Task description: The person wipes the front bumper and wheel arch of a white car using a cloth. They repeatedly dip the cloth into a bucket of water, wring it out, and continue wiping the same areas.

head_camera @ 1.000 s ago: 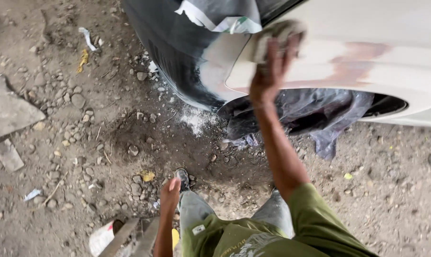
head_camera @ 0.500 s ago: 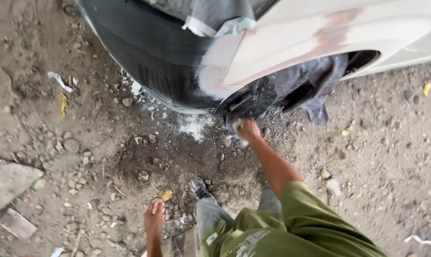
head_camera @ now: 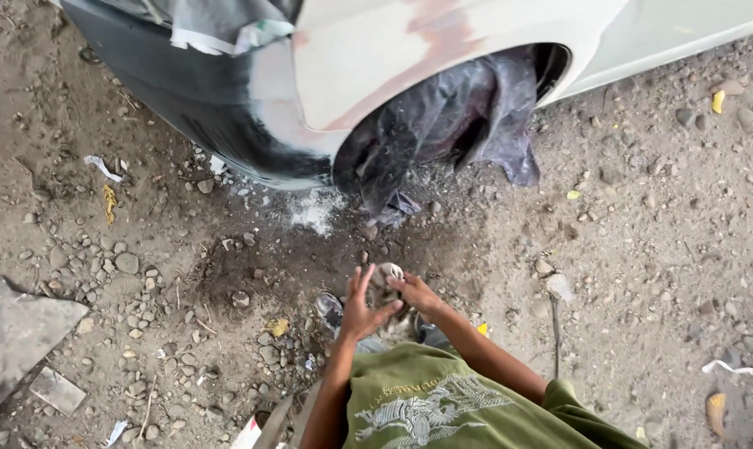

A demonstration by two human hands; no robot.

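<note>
Hands meet in front of the green shirt [head_camera: 426, 403]: the left hand [head_camera: 361, 306] and the right hand [head_camera: 416, 292] both curl their fingers around a small grey cloth wad [head_camera: 383, 281], held above the stony dirt ground [head_camera: 642, 249], well apart from the white car fender [head_camera: 368, 58] and the dark plastic sheet [head_camera: 451, 116] in the wheel arch

We see a crumpled, dusty cloth rag [head_camera: 385, 281]; above it a matt sanded metal fender [head_camera: 368, 58], crinkled glossy plastic sheet [head_camera: 443, 116]; rough gravelly dirt ground [head_camera: 626, 241].
</note>
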